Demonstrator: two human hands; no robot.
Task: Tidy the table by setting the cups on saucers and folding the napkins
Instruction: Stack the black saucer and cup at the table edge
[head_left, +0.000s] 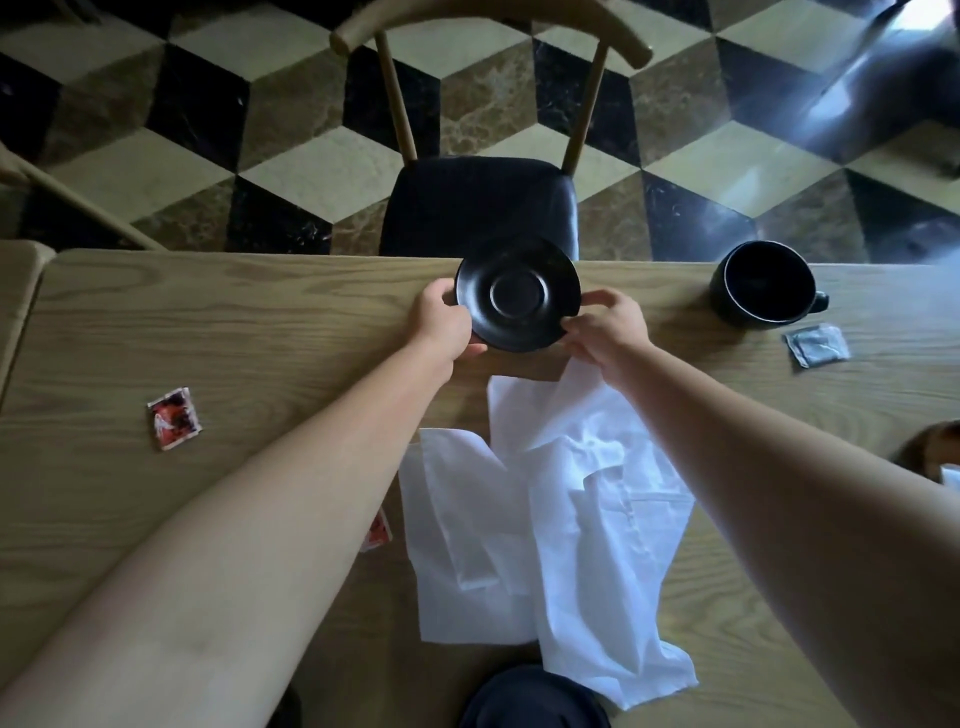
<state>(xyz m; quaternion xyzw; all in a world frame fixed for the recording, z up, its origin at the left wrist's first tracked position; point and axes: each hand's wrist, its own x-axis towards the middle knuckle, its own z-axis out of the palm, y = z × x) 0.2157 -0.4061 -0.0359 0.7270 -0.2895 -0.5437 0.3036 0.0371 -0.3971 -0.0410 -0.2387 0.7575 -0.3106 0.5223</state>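
Head view of a wooden table (208, 322) seen from above. Both hands are gripping a black saucer (518, 293) near the far edge of the table, in front of a chair (478, 205) with a dark seat. The left hand (441, 322) is closing its thumb and fingers on the saucer's left rim; the right hand (605, 325) is pinching the right rim between thumb and fingertips. The saucer is matte black and round, showing a raised ring at its centre and a broad, gently curved brim; it is appearing tilted, and whether it is resting on the table or lifted cannot be told. A black cup (763, 283), its handle pointing right, is standing upright on the table well to the right of the saucer, apart from it. White napkins (545, 519) are lying unfolded and rumpled on the table between the forearms, overlapping one another, the upper corner reaching to just below the saucer. A grey sachet (816, 344) is lying just below the cup, a red sachet (174, 418) is lying at the left, and another red one (376, 532) is peeking out beside the left forearm.
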